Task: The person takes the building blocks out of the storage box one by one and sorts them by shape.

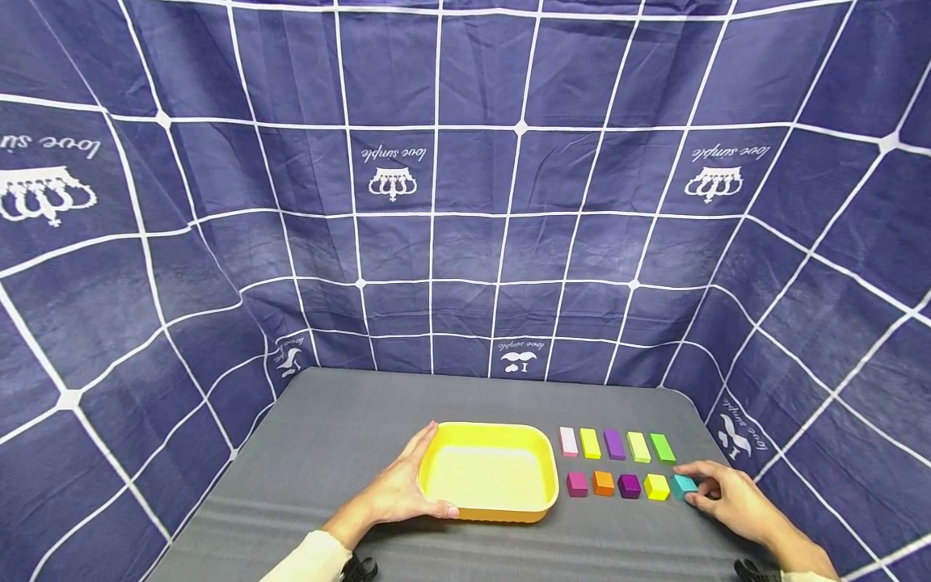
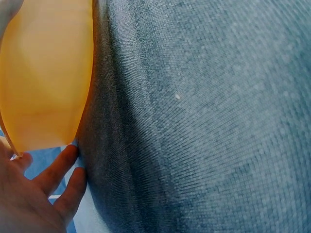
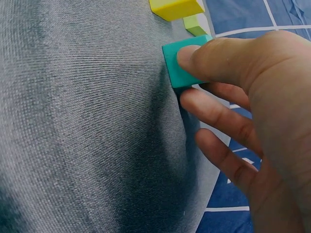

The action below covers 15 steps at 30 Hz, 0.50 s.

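A shallow yellow tray (image 1: 502,515) with rounded corners stands on the grey cloth. My left hand (image 1: 396,491) grips its left end, thumb along the front wall and fingers reaching to the back corner. In the left wrist view the tray's wall (image 2: 48,73) shows beside the spread fingers. At the right end of the front row of blocks, my right hand (image 1: 730,499) pinches a teal block (image 1: 682,487). The right wrist view shows the thumb on one face of that teal block (image 3: 176,73), with the index finger mostly hidden behind it.
Left of the teal block, a yellow (image 1: 657,487), a dark purple (image 1: 629,486), an orange (image 1: 603,483) and a magenta block (image 1: 577,484) line up. Behind them runs a second row, from a pale pink block (image 1: 568,442) to a green one (image 1: 663,448). Blue gridded cloth (image 1: 465,250) surrounds the table.
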Tool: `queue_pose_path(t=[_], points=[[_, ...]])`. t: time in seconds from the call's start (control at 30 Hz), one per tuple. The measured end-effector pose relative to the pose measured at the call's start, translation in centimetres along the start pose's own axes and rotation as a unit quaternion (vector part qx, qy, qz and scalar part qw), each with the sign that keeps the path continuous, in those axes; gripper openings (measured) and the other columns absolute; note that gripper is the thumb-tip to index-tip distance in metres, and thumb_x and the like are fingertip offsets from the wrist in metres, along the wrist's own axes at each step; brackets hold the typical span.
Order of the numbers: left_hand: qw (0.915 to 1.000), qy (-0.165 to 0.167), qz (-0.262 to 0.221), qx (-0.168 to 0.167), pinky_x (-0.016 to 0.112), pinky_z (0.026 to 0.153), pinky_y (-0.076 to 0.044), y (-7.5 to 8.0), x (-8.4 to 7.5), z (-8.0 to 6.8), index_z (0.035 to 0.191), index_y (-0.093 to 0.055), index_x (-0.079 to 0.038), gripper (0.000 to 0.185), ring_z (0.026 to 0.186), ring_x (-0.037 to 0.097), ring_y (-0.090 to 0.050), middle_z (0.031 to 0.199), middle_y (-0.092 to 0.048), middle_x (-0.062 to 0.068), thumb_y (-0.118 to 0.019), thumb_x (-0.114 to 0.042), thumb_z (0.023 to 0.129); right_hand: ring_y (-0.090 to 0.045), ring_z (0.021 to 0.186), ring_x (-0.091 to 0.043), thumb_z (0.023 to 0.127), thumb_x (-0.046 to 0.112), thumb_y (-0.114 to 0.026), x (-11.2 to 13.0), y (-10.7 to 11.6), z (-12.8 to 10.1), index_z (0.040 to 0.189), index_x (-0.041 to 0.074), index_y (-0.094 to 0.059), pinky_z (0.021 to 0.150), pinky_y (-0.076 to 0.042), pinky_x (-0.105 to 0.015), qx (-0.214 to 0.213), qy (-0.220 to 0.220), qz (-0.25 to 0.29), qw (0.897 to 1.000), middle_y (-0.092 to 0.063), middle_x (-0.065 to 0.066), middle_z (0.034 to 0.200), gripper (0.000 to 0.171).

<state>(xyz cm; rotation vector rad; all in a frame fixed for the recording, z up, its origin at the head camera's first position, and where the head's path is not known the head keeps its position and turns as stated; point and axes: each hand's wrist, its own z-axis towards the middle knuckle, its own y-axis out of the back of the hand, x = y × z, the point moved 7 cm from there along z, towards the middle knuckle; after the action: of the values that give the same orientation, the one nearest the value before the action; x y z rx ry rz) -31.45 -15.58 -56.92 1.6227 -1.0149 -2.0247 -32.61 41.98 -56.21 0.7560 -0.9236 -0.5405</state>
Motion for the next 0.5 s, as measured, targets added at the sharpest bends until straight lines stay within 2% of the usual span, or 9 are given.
queue_pose_path(t=[0.2,0.33,0.5], points=[[1.0000,0.001,-0.005,0.001,0.068,0.131,-0.049,0.1,-0.1,0.0,0.188,-0.020,-0.017,0.154,0.169,0.040,-0.050,0.195,-0.026,0.009,-0.107,-0.066,0.071,-0.064,0.075,0.010,0.079,-0.004,-0.100,0.4,0.1,-0.2,0.123,0.007,-0.084,0.063,-0.050,-0.016,-0.025,0.000,-0.012,1.000,-0.077,0.002,0.097,0.048],[1.0000,0.001,-0.002,0.000,0.068,0.129,-0.050,0.0,-0.1,0.1,0.188,-0.020,-0.017,0.155,0.168,0.040,-0.051,0.195,-0.026,0.008,-0.107,-0.066,0.071,-0.062,0.078,0.012,0.077,0.001,-0.103,0.8,0.3,-0.3,0.121,0.013,-0.086,0.065,-0.051,-0.017,-0.051,-0.003,-0.043,0.998,-0.079,0.000,0.103,0.048],[1.0000,0.000,0.005,-0.004,0.066,0.129,-0.051,-0.1,0.2,0.1,0.189,-0.019,-0.018,0.155,0.168,0.040,-0.051,0.196,-0.026,0.007,-0.107,-0.068,0.070,-0.062,0.083,0.013,0.081,0.003,-0.100,1.1,0.6,-0.1,0.121,0.012,-0.087,0.068,-0.054,-0.019,-0.077,-0.019,-0.075,0.994,-0.081,-0.005,0.109,0.043]])
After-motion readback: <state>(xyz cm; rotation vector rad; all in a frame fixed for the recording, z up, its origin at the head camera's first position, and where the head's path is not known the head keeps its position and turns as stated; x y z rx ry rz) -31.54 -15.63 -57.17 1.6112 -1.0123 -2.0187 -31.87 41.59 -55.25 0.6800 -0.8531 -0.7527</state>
